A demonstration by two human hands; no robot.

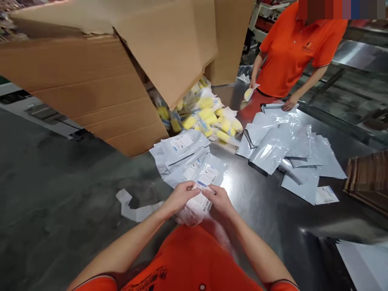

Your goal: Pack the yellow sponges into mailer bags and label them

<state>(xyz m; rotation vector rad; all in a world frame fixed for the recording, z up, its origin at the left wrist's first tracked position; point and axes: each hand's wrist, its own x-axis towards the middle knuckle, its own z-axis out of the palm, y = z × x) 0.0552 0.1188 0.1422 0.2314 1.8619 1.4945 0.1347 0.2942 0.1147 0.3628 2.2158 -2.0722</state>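
My left hand [179, 197] and my right hand [218, 199] both pinch a small clear packet with a white barcode label [200, 199], held close to my chest above the steel table [266, 202]. Just beyond the packet lies a heap of grey labelled mailer bags [184, 155]. Fingers of both hands are curled round the packet's edges.
A big tipped cardboard box [100, 81] spills yellow packaged items [206, 117] onto the table. A second pile of grey bags [287, 153] lies to the right. A co-worker in an orange shirt [291, 48] stands across, one hand on a bag. A peeled strip [133, 208] lies left.
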